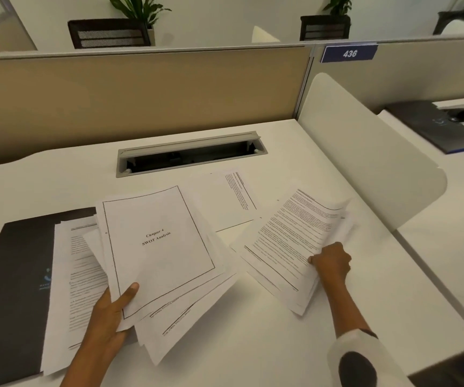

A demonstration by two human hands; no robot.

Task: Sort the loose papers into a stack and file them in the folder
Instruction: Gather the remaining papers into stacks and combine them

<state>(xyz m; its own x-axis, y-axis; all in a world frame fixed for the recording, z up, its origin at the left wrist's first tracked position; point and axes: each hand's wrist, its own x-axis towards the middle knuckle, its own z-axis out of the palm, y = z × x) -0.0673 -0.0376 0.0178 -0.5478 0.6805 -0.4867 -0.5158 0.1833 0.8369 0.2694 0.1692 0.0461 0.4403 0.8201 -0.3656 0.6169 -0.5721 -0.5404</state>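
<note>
My left hand (110, 314) grips the lower left corner of a fanned bundle of papers (158, 247), whose top sheet reads "Chapter 4 SWOT Analysis". My right hand (331, 263) pinches the near edge of a second bundle of printed sheets (292, 236), lifted at an angle off the desk. A single sheet (225, 202) lies flat between and behind the two bundles. A black folder (10, 269) lies at the left of the desk, with several printed pages (71, 289) resting on it.
A grey cable slot (189, 153) is set into the white desk (253, 344) behind the papers. A beige partition (141, 101) closes the back. A white curved divider (365, 163) bounds the right side; another black folder (437, 127) lies beyond it.
</note>
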